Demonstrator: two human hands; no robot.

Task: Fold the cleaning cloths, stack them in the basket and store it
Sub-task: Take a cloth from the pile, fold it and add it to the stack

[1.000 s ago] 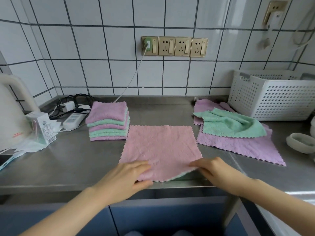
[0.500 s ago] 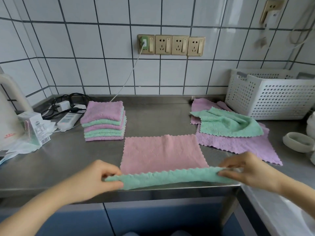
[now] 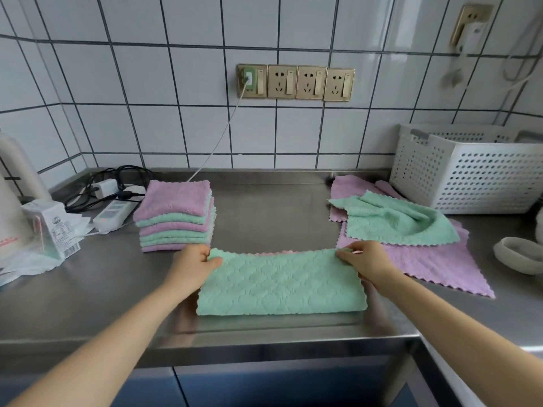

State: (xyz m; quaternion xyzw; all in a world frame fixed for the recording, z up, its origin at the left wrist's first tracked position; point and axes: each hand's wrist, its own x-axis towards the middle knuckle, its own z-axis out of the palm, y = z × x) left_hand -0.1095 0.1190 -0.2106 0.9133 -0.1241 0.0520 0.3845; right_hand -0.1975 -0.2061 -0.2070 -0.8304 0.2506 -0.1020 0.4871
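Note:
A cloth folded in half (image 3: 279, 284), green side up with a pink edge showing along its far side, lies on the steel counter (image 3: 264, 212) in front of me. My left hand (image 3: 194, 264) pinches its far left corner and my right hand (image 3: 365, 259) pinches its far right corner. A stack of several folded pink and green cloths (image 3: 176, 215) stands to the left. Unfolded cloths lie to the right: a green one (image 3: 396, 220) on top of pink ones (image 3: 435, 265). The white perforated basket (image 3: 470, 171) sits at the back right.
A power strip with cables (image 3: 113, 211), a small carton (image 3: 54, 227) and a white kettle (image 3: 14, 201) crowd the left of the counter. A white bowl-like object (image 3: 517, 254) lies at the right edge. Wall sockets (image 3: 295, 82) with a plugged charger are above.
Both hands lifted the near edge of the flat pink cloth and carried it to the far edge, folding it in half with the green side up.

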